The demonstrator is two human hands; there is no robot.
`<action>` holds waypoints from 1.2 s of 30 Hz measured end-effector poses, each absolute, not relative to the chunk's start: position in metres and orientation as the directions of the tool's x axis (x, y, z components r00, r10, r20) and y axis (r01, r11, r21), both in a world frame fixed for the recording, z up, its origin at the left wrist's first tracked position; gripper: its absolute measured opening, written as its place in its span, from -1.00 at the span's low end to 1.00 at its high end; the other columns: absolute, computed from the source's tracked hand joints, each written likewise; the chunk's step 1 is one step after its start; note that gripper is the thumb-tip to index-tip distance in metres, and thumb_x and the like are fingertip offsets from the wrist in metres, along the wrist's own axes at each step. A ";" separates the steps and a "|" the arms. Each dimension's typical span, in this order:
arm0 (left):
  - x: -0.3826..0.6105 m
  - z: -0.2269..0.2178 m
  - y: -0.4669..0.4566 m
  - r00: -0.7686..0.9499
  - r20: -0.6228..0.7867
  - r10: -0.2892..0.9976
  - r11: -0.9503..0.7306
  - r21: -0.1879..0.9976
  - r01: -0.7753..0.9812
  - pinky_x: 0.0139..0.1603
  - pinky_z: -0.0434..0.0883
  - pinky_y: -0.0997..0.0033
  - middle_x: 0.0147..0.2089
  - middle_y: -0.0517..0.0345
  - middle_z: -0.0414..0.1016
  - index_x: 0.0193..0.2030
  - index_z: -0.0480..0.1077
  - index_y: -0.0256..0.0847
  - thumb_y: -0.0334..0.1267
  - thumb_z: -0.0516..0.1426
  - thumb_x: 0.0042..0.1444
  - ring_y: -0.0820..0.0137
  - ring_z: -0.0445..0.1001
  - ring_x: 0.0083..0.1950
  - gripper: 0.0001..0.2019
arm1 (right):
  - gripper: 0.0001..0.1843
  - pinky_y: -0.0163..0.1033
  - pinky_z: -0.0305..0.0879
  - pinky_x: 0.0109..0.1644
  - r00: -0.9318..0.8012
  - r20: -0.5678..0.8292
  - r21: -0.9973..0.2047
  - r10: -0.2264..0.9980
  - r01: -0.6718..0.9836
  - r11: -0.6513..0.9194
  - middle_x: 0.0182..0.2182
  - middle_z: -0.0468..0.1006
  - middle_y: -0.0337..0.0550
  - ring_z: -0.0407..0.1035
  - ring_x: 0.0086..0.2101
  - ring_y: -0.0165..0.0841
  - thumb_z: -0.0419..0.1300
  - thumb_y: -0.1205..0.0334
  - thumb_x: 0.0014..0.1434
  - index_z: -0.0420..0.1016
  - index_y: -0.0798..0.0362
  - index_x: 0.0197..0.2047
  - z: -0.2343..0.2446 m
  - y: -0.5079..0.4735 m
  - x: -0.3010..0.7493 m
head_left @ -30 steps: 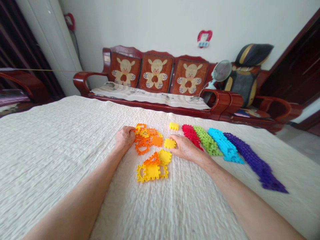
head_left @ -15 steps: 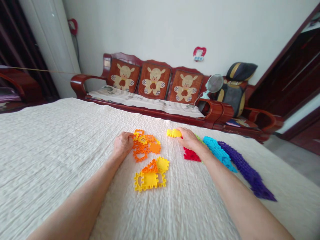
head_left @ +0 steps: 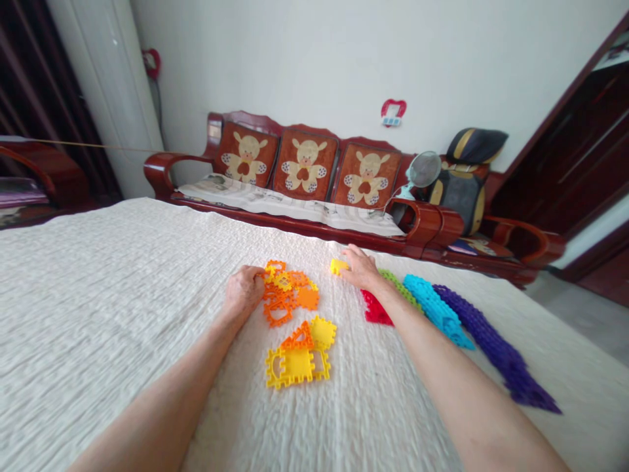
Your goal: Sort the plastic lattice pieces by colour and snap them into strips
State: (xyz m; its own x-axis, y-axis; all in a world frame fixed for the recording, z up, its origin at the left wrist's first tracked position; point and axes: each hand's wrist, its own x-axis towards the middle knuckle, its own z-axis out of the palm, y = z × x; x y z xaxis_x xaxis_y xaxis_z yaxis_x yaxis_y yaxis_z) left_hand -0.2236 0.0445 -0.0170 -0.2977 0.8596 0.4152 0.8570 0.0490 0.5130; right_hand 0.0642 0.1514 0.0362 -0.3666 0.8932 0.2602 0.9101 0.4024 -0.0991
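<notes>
My left hand (head_left: 246, 287) rests at the left edge of a loose pile of orange toothed interlocking pieces (head_left: 279, 313), with a few yellow ones among them. Its fingers are curled against the pile, and what they grip is hidden. Further right, my right hand (head_left: 362, 267) has its fingers spread around small yellow interlocking pieces (head_left: 339, 267), partly covering them. Nearer to me lie yellow interlocking pieces (head_left: 297, 364), a yellow square (head_left: 323, 332) and an orange triangular frame (head_left: 299, 337).
Beside my right forearm run rows of interlocking pieces: red (head_left: 376, 309), green (head_left: 400, 288), light blue (head_left: 439, 313) and purple (head_left: 496, 351). All lie on a white quilted cover (head_left: 147, 275). Beyond its far edge stand a wooden sofa (head_left: 295, 219) and a small fan (head_left: 423, 169).
My right hand's fingers have spread and now cover more of the yellow pieces. The left hand stays at the orange pile. The whole view has shifted slightly.
</notes>
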 end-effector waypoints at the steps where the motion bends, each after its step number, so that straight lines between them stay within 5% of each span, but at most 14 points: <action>1: -0.224 -0.017 0.044 -0.297 0.417 0.859 0.046 0.516 0.855 0.00 0.41 0.38 -0.08 0.05 0.58 -0.16 0.57 -0.20 -0.38 -0.04 0.10 0.31 0.53 -0.10 -0.65 | -0.45 0.01 0.06 0.24 -0.385 0.329 -0.125 0.862 0.887 0.444 0.26 0.20 0.08 0.12 0.22 -0.11 0.15 0.27 0.07 0.31 0.09 0.17 0.036 0.147 0.064; 4: -0.224 -0.018 0.045 -0.299 0.428 0.853 0.034 0.525 0.850 0.01 0.40 0.38 -0.09 0.05 0.58 -0.16 0.56 -0.21 -0.40 -0.04 0.10 0.32 0.53 -0.10 -0.64 | -0.58 -0.15 0.18 0.17 -0.468 0.449 -0.234 0.761 0.761 0.605 0.08 0.41 -0.01 0.29 0.08 -0.26 0.10 0.34 0.08 0.41 0.07 0.04 0.032 0.125 0.055; 8: -0.223 -0.019 0.045 -0.304 0.438 0.846 0.031 0.530 0.847 -0.02 0.41 0.39 -0.10 0.06 0.58 -0.17 0.56 -0.21 -0.42 -0.04 0.08 0.33 0.53 -0.10 -0.64 | -0.74 -0.19 0.30 0.01 -0.558 0.312 -0.358 0.769 0.680 0.640 -0.15 0.54 -0.08 0.41 -0.14 -0.30 0.14 0.30 0.09 0.49 0.06 -0.12 0.023 0.090 0.034; 16: -0.223 -0.019 0.046 -0.301 0.434 0.849 0.024 0.537 0.843 -0.02 0.42 0.36 -0.10 0.04 0.58 -0.17 0.56 -0.21 -0.43 -0.03 0.08 0.33 0.53 -0.12 -0.65 | -0.54 -0.04 0.15 0.23 -0.612 0.323 -0.364 0.722 0.624 0.691 0.11 0.40 0.09 0.27 0.13 -0.21 0.06 0.26 0.16 0.34 0.12 0.14 0.001 0.072 0.013; 20: -0.221 -0.014 0.045 -0.274 0.436 0.857 0.000 0.534 0.846 -0.02 0.42 0.38 -0.09 0.05 0.58 -0.15 0.55 -0.21 -0.45 -0.01 0.08 0.34 0.52 -0.09 -0.66 | -0.52 -0.01 0.19 0.19 -0.560 0.343 -0.449 0.754 0.608 0.655 0.06 0.45 0.09 0.33 0.07 -0.19 0.09 0.27 0.10 0.35 0.10 0.12 -0.010 0.076 0.011; 27: -0.217 -0.009 0.041 -0.172 0.466 0.868 -0.124 0.538 0.834 0.02 0.42 0.38 -0.13 0.10 0.59 -0.20 0.55 -0.20 -0.49 0.02 0.01 0.37 0.52 -0.11 -0.67 | -0.62 -0.12 0.32 0.02 -0.361 0.405 -0.707 0.840 0.458 0.538 -0.14 0.49 -0.09 0.40 -0.13 -0.29 0.15 0.27 -0.04 0.42 0.05 -0.09 -0.007 0.068 0.005; 32: -0.218 -0.010 0.043 -0.144 0.460 0.876 -0.141 0.529 0.837 0.02 0.42 0.38 -0.15 0.09 0.59 -0.21 0.55 -0.21 -0.47 0.02 0.01 0.35 0.52 -0.11 -0.68 | -0.72 -0.28 0.38 -0.30 -0.277 0.202 -0.930 0.939 0.246 0.272 -0.28 0.46 -0.21 0.41 -0.31 -0.37 0.15 0.12 0.01 0.41 0.02 -0.18 0.000 0.060 0.001; 36: -0.217 -0.009 0.042 -0.142 0.461 0.876 -0.142 0.528 0.837 0.02 0.43 0.36 -0.16 0.09 0.59 -0.21 0.56 -0.20 -0.47 0.02 0.02 0.35 0.52 -0.10 -0.69 | -0.65 -0.38 0.32 -0.46 -0.282 0.065 -0.986 0.957 0.128 0.105 -0.28 0.47 -0.22 0.40 -0.38 -0.41 0.22 0.14 -0.05 0.37 0.00 -0.14 0.006 0.056 0.000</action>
